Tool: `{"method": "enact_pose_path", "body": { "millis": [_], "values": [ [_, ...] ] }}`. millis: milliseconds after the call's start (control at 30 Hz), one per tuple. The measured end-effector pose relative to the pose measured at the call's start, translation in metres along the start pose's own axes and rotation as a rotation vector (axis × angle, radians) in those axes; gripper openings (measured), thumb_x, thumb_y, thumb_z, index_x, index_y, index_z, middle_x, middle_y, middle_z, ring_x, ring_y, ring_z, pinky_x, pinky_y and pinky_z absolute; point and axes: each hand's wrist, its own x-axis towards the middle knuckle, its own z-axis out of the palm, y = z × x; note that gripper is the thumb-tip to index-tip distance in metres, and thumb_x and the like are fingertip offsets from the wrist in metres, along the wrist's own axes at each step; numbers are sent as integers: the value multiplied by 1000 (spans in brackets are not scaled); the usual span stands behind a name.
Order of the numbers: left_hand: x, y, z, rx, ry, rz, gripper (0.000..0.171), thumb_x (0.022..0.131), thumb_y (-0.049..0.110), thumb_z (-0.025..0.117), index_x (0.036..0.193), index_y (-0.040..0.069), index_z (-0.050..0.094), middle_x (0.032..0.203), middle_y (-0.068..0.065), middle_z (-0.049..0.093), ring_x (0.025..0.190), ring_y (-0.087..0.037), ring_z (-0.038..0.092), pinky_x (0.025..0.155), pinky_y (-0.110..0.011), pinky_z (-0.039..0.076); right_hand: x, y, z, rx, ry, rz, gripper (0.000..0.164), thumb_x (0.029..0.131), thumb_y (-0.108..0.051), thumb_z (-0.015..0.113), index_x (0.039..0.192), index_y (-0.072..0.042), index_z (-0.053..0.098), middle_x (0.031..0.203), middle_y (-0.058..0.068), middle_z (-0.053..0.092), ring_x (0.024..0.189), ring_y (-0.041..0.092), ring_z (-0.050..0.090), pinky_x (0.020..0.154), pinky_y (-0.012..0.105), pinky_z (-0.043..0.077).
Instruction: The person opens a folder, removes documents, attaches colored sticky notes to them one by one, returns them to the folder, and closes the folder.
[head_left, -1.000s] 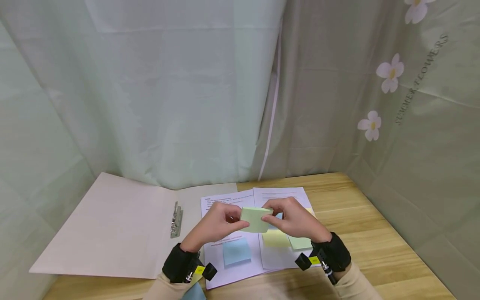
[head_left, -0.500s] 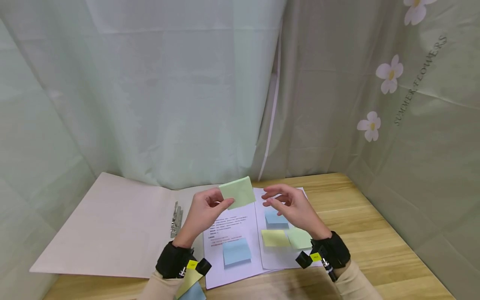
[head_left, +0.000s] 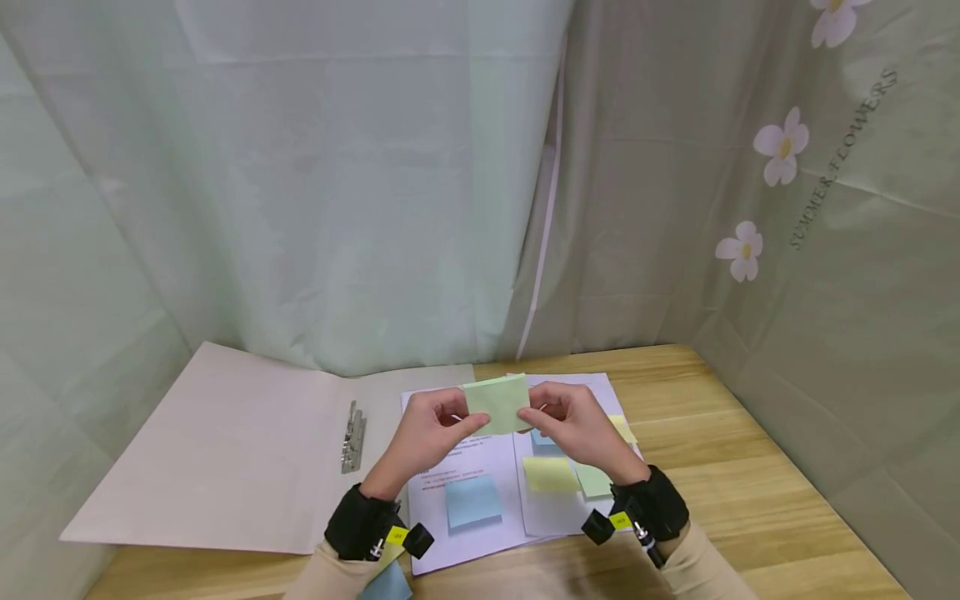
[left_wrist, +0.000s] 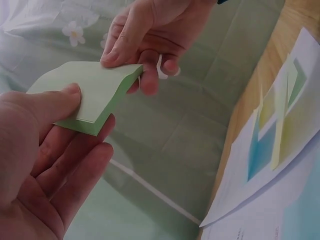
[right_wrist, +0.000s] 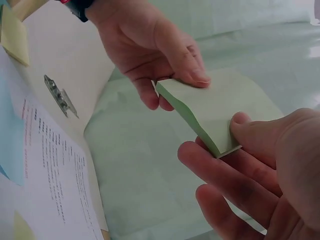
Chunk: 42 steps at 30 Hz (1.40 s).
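A thick pad of light green sticky notes (head_left: 502, 402) is held up over the printed sheets, between both hands. My left hand (head_left: 429, 427) pinches its left end, thumb on the top face and fingers underneath. At the opposite end my right hand (head_left: 576, 423) grips it the same way, thumb near the edge. Both wrist views show the pad's (left_wrist: 95, 87) layered, slightly curved side. Below the hands lie two printed sheets. The left sheet carries a blue sticky note (head_left: 474, 503); on the right one are a yellow note (head_left: 551, 476), a green note (head_left: 594, 482) and a partly hidden blue note (head_left: 545, 444).
An open folder (head_left: 202, 458) with a metal clip (head_left: 352, 437) spreads over the left of the wooden table (head_left: 735, 483). Another yellow note (head_left: 622, 428) shows at the right sheet's edge. A blue pad (head_left: 388, 583) lies beside my left wrist. Curtains (head_left: 360, 208) hang behind.
Half a second ago my right hand was off the pad, while my left held it tilted and higher. The pad is now lower and more level, and my right hand grips it again.
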Motion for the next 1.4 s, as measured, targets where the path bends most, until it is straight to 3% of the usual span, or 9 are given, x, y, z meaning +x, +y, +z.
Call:
{"method": "enact_pose_path", "body": {
  "millis": [333, 533, 700, 800, 867, 967, 1067, 1267, 1400],
  "values": [
    [-1, 3, 1, -21, 17, -22, 17, 98, 12, 87, 105, -1, 81, 97, -19, 82, 74, -7, 69, 70, -21, 61, -2, -2, 3, -13, -4, -41, 15, 105, -5, 77, 118, 2, 80, 102, 19, 84, 78, 1, 73, 69, 24, 60],
    [-1, 3, 3, -14, 54, -32, 17, 96, 13, 89, 98, 0, 79, 94, -19, 81, 73, -7, 67, 68, -21, 59, -1, -1, 4, -20, 7, -36, 18, 105, -6, 77, 120, 2, 81, 104, 19, 84, 78, 2, 73, 69, 24, 61],
    [1, 0, 1, 35, 215, -55, 16, 96, 13, 90, 98, 2, 78, 90, -15, 80, 76, -7, 68, 72, -19, 59, 1, -2, 5, -36, 78, -6, 34, 106, -12, 78, 138, -2, 77, 125, 18, 85, 100, 18, 84, 84, 22, 65],
    [2, -4, -1, 78, 340, -83, 16, 95, 11, 90, 96, 2, 78, 87, -15, 78, 75, -10, 67, 70, -19, 57, 1, -3, 5, -25, 110, -5, 39, 107, -12, 77, 145, -4, 74, 138, 17, 82, 120, 30, 83, 91, 22, 65],
    [3, -4, -2, 96, 377, -101, 16, 95, 10, 90, 96, 1, 77, 86, -16, 77, 74, -12, 65, 69, -19, 55, 0, -4, 5, -4, 111, -8, 39, 107, -11, 76, 146, -5, 73, 142, 17, 80, 126, 34, 81, 90, 23, 65],
    [3, -4, -2, 102, 348, -104, 16, 95, 11, 90, 97, 1, 79, 89, -15, 79, 75, -13, 63, 68, -20, 54, -1, -6, 6, -11, 95, -32, 40, 107, -11, 76, 147, -6, 74, 143, 16, 80, 126, 35, 80, 85, 24, 65],
    [3, -4, 1, 104, 257, -84, 18, 95, 14, 91, 93, 2, 78, 86, -13, 77, 73, -12, 61, 65, -20, 53, -2, -9, 8, -37, 59, -53, 40, 107, -11, 76, 147, -6, 74, 144, 15, 79, 127, 34, 80, 82, 24, 65],
    [1, -6, 6, 48, 35, -1, 26, 93, 14, 93, 82, 6, 71, 72, -4, 66, 66, -5, 53, 61, -22, 46, -2, -10, 14, -51, -10, -34, 40, 106, -14, 79, 144, -3, 75, 144, 17, 78, 121, 30, 83, 83, 23, 66],
    [-1, -9, 10, -2, -19, 86, 31, 90, 11, 95, 77, 7, 67, 68, -1, 60, 65, -2, 49, 59, -22, 41, -3, -11, 19, -75, 11, -32, 40, 103, -16, 83, 140, -4, 78, 137, 17, 81, 112, 26, 86, 80, 23, 67]
  ]
}}
